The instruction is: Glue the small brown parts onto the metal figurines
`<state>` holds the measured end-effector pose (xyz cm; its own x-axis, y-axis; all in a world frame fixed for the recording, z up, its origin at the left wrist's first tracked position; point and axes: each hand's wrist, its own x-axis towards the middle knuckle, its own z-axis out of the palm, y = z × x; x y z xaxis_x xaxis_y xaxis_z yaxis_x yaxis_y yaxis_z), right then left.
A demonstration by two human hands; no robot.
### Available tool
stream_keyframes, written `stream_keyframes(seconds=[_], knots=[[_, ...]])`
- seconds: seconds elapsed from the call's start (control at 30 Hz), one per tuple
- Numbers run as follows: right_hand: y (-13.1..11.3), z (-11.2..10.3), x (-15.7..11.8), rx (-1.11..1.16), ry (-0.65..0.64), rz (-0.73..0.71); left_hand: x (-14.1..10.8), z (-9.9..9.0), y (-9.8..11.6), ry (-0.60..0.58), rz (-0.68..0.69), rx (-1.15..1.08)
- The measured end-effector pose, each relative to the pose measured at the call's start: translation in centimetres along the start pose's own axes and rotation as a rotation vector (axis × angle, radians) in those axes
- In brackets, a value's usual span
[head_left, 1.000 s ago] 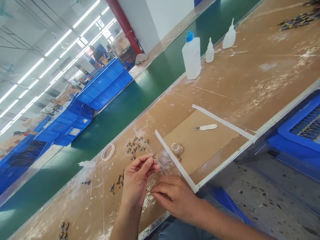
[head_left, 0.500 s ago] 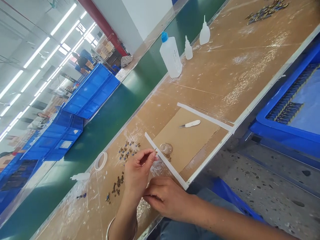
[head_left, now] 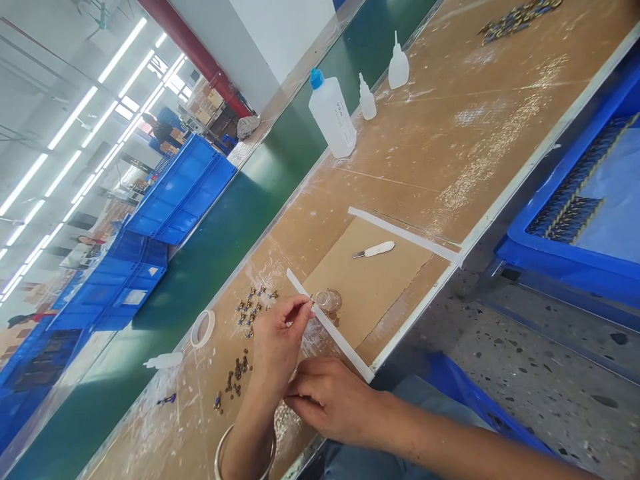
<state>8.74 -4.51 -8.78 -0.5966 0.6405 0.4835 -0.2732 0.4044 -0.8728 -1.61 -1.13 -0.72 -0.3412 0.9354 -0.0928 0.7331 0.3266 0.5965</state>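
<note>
My left hand [head_left: 280, 337], with a bangle at the wrist, pinches a tiny dark and gold piece [head_left: 313, 299] beside a small clear glass cup [head_left: 329, 301]. My right hand [head_left: 335, 400] is closed below it, against my left wrist, its fingertips pressed together; anything between them is too small or hidden to name. The cup rests on a brown cardboard sheet [head_left: 385, 287] edged by white tape strips. A white-handled blade [head_left: 379, 249] lies on that sheet. Left of my left hand are several small blue and gold pieces [head_left: 249, 310] and a scatter of small brown beads [head_left: 237, 375].
A large blue-capped bottle [head_left: 334, 119] and two small nozzle bottles [head_left: 367, 100] stand farther back. A tape roll [head_left: 203, 329] and a lying white bottle [head_left: 165, 361] are at the left. A blue tray [head_left: 575, 253] holds rows of pieces at the right; people work far off.
The camera view has shifted slightly. My left hand's fingertips remain pinched near the cup, and my right hand keeps almost the same place and closed shape.
</note>
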Motion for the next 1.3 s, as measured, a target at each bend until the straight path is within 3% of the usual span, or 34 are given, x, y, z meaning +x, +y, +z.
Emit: stream_keyframes(seconds=[0.3,0.5,0.77,0.97,1.17,1.3], knots=[[0.0,0.1,0.0,-0.005,0.01,-0.01,0.4,-0.1,0.2,0.0,0.114,0.168],[0.0,0.0,-0.1,0.013,0.038,-0.004,-0.6,-0.8,0.0,0.046,0.122,0.121],[-0.7,-0.9,-0.4,0.169,0.021,0.081,-7.5,-4.3,-4.1,0.33,-0.217,-0.161],[-0.8,-1.2,-0.4,0.161,-0.047,0.119,-13.0,-4.4,-7.7,0.503,-0.409,-0.257],[-1.0,-1.1,-0.4,0.084,-0.071,0.087,-16.9,-3.7,-11.3,0.507,-0.498,-0.204],[-1.1,-0.9,-0.7,0.0,-0.098,0.068,-17.5,-3.2,-11.8,0.494,-0.461,-0.218]])
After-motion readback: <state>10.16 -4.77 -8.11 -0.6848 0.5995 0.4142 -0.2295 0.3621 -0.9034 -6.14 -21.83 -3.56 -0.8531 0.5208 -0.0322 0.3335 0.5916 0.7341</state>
